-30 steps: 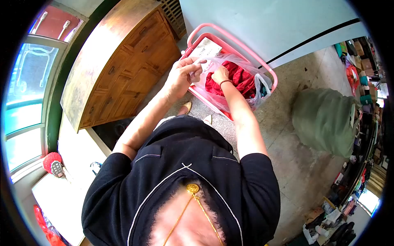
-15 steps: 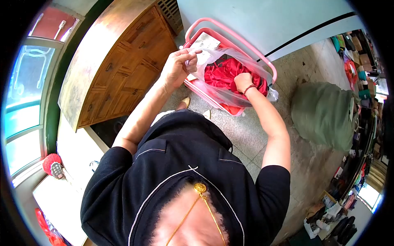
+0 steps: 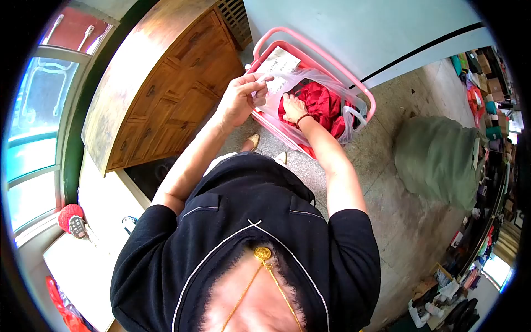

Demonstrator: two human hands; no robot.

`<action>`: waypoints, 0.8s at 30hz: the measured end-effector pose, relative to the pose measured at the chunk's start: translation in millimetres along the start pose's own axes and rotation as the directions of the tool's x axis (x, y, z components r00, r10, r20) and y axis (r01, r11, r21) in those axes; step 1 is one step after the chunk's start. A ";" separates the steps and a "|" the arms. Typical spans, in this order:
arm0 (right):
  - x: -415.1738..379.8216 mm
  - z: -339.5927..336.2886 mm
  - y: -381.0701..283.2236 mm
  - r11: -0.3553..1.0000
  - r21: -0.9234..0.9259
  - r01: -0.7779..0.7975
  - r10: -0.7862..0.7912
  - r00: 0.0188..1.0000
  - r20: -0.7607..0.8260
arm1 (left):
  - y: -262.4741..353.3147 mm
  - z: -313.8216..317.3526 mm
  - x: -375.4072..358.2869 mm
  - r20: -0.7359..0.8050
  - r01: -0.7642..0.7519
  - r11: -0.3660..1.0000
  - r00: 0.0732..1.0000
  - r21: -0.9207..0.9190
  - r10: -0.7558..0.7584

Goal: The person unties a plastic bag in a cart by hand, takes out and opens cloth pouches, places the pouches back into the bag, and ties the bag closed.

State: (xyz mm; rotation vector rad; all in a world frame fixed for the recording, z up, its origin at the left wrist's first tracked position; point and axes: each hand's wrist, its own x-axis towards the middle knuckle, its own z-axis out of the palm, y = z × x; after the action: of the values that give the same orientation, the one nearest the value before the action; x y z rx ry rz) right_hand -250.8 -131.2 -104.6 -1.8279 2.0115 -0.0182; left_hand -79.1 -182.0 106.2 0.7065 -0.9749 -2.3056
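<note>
A clear plastic bag (image 3: 275, 103) stands inside a pink plastic basket (image 3: 264, 122); its mouth is spread and shiny red cloth (image 3: 319, 103) is bunched within. My left hand (image 3: 241, 99) pinches the bag's rim on the left side, thumb and fingers pressed together. Inside the bag, my right hand (image 3: 294, 108) has its fingers curled into the left part of the red cloth, and the fingertips are partly hidden in the folds. A white printed sheet (image 3: 281, 60) lies in the basket's far left corner, beside the bag.
Left of the basket stands a wooden cabinet (image 3: 171, 94). A pale blue panel (image 3: 343, 33) rises just behind the basket. To the right, a bulky green sack (image 3: 437, 160) sits on the floor (image 3: 387, 193). Cluttered shelves (image 3: 487, 182) line the far right.
My right hand has moved left across the red cloth, which now heaps up more in the middle. My left hand still pinches the bag's rim in nearly the same place.
</note>
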 end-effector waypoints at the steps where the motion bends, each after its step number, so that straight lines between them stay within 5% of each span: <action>1: 2.9 2.3 0.9 0.999 -0.017 -0.040 0.041 0.999 0.032 | -0.9 0.4 -0.2 -0.017 0.002 1.000 1.000 -0.011 -0.002; 8: -6.5 -7.1 12.1 0.959 -0.266 0.094 -0.062 0.990 0.128 | 3.0 0.0 -0.2 -0.067 0.002 0.999 0.998 0.032 0.000; 14: -53.8 -74.8 69.1 0.911 -0.290 -0.294 0.341 0.932 0.126 | 1.6 -13.3 -2.7 -0.050 0.039 0.999 0.998 -0.013 -0.039; 19: -49.4 -59.9 61.2 0.940 -0.289 -0.182 0.192 0.981 0.006 | 1.6 -5.1 -0.8 -0.024 0.028 0.999 0.999 -0.043 -0.029; 21: -30.1 -24.5 60.9 0.933 -0.335 -0.132 0.079 0.983 -0.167 | 3.3 0.7 -0.5 -0.030 0.029 1.000 0.999 0.009 -0.029; 24: -15.2 -21.9 34.4 0.912 -0.396 0.104 -0.239 0.920 -0.309 | 4.0 3.2 1.2 -0.013 0.020 1.000 1.000 0.013 -0.020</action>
State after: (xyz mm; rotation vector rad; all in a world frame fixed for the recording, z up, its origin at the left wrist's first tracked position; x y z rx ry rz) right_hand -289.5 -117.9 -90.0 -2.3898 2.1963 -0.0171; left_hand -81.0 -183.6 110.8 0.7383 -0.9821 -2.3108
